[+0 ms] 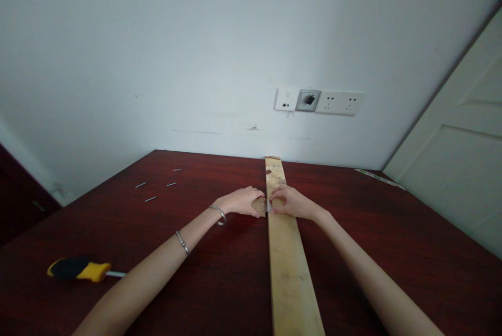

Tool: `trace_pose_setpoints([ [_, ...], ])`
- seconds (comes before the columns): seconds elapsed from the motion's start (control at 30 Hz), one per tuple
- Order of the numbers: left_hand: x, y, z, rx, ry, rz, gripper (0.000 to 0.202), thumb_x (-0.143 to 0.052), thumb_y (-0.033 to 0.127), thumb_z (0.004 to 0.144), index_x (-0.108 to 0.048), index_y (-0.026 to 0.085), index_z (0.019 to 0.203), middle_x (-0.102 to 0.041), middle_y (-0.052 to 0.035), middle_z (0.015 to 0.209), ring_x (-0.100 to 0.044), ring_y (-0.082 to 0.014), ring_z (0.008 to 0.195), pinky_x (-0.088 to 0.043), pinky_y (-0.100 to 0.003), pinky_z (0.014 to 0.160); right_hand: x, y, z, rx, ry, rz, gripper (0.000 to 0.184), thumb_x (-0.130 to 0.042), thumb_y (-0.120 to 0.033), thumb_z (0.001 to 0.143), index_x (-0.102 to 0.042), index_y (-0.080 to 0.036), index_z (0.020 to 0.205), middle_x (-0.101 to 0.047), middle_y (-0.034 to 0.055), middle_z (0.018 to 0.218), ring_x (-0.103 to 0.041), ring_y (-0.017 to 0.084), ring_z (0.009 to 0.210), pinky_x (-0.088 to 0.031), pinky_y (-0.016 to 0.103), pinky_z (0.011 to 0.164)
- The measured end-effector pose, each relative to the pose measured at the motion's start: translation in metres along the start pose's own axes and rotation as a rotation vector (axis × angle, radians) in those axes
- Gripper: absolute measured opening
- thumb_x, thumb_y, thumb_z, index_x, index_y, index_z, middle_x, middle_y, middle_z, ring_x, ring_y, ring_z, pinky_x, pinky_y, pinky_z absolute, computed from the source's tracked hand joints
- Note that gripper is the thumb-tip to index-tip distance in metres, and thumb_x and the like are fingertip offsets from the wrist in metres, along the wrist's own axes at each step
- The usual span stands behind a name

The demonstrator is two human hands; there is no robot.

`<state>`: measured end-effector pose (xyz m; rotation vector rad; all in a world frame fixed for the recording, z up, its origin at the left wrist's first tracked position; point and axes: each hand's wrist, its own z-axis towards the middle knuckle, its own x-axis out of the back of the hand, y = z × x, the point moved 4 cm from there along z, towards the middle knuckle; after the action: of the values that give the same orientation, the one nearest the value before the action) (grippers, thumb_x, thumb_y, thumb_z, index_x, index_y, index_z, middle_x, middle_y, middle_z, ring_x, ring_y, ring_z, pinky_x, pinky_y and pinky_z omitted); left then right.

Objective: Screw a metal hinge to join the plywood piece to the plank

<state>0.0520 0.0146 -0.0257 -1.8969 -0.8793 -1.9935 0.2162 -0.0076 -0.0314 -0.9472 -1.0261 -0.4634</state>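
A long pale wooden plank [292, 273] lies lengthwise on the dark red tabletop. Against its left edge sits a small flat wooden piece [259, 207], gripped between the thumb and fingers of my left hand [242, 202]. Where the two pieces meet there is a small silvery metal piece [269, 207], perhaps a hinge; its exact shape is too small to tell. My right hand [292, 202] rests over the plank, fingers curled and pinched at this metal piece. The fingertips partly cover it.
Several screws or nails [150, 199] lie scattered at the table's [204, 252] back left. A yellow and black screwdriver [80, 269] is at the front left, its shaft partly behind my left forearm. A thin pale strip [378, 178] lies at the back right. Wall sockets [340, 103] are above the table.
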Motion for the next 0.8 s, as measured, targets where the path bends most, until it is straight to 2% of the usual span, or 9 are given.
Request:
trace_pose_setpoints([
  [0.4, -0.0015, -0.001, -0.0001, -0.015, -0.005, 0.003, 0.058, -0.075, 0.037, 0.069, -0.054, 0.017, 0.119, -0.06, -0.0087, 0.107, -0.055, -0.023, 0.096, -0.044, -0.03, 0.08, 0.0022, 0.0032, -0.0018, 0.003, 0.018, 0.046, 0.034, -0.071, -0.043, 0.071, -0.072, -0.021, 0.097, -0.066, 0.0058, 0.102, -0.059, 0.023, 0.096, -0.045, 0.034, 0.088],
  [0.8, -0.0009, -0.0003, -0.0002, 0.012, -0.021, 0.028, 0.056, -0.075, 0.037, 0.069, -0.055, 0.016, 0.117, -0.06, -0.0086, 0.106, -0.055, -0.0229, 0.097, -0.044, -0.028, 0.079, 0.0011, 0.006, -0.0015, 0.013, 0.03, 0.051, 0.03, -0.073, -0.038, 0.07, -0.072, -0.021, 0.094, -0.065, 0.0059, 0.101, -0.058, 0.024, 0.098, -0.045, 0.037, 0.091],
])
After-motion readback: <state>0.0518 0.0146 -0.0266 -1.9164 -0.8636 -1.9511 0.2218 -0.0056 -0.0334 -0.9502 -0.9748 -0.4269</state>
